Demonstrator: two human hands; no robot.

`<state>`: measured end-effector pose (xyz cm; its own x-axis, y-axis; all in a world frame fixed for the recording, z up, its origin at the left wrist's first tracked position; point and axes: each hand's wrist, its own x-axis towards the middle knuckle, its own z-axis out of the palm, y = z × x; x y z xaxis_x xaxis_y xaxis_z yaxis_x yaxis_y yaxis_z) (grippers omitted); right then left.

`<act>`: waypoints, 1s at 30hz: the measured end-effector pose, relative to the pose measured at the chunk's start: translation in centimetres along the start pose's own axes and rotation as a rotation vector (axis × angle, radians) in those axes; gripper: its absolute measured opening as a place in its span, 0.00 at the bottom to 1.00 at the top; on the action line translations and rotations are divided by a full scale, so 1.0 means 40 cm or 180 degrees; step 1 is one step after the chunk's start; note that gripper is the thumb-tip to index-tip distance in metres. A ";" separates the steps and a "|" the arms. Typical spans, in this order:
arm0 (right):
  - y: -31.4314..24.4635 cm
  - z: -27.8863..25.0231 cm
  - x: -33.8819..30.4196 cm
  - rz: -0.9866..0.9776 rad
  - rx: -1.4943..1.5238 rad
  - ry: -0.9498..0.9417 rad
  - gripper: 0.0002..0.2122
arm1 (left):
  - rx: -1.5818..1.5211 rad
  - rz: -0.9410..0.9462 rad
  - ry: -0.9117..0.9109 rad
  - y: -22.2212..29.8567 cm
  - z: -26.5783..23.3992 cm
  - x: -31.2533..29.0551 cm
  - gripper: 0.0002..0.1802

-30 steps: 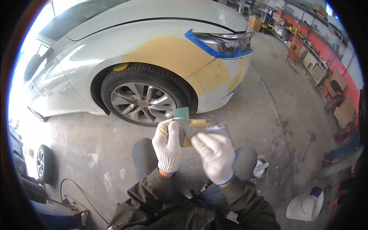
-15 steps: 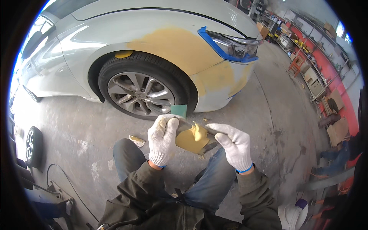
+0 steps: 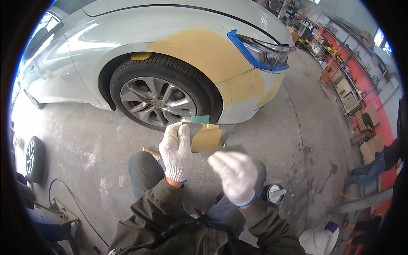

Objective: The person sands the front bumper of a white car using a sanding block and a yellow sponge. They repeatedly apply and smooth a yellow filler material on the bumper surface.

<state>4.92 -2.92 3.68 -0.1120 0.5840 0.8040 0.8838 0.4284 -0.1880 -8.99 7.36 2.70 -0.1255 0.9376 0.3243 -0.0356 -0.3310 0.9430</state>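
Observation:
My left hand (image 3: 176,151), in a white knit glove, is closed on a flat metal mixing plate (image 3: 228,132) held in front of the wheel. Yellow body filler (image 3: 206,138) coats the middle of that plate. A green spreader (image 3: 200,119) sticks up beyond my left fingertips, apparently pinched in the same hand. My right hand (image 3: 233,174), gloved too and smeared by motion, is just below and right of the plate. A thin grey scraper (image 3: 239,148) shows as a blur at its fingers. Ahead, the white car's fender (image 3: 191,51) carries a broad patch of yellow filler.
Blue tape (image 3: 242,50) edges the headlight. The front tyre (image 3: 170,68) stands beyond my hands. An open tin (image 3: 274,193) sits on the floor by my right knee, a white bucket (image 3: 321,240) at lower right. A loose wheel (image 3: 35,159) and a hose (image 3: 78,204) are left. Shelves (image 3: 346,63) line the right.
My right hand has come off the plate, moving down and left toward me with the scraper. The plate now lies flatter, its filler more evenly spread. The tin has come into view.

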 end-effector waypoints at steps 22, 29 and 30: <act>0.080 -0.090 0.120 0.1766 0.2293 -0.0869 0.10 | -0.1011 -0.0378 -0.0566 0.027 -0.045 0.031 0.10; 0.119 -0.104 0.111 0.2585 0.2077 0.0248 0.13 | -0.0386 0.0331 -0.0113 0.023 -0.057 0.024 0.10; 0.111 -0.079 0.105 0.2759 0.2356 0.0422 0.13 | -0.0465 0.0341 -0.0103 0.025 -0.054 0.017 0.10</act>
<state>9.80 -0.74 8.01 0.4915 0.8222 0.2871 0.1518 0.2438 -0.9579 -11.26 7.44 3.68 -0.1043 0.8983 0.4268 -0.1678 -0.4389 0.8827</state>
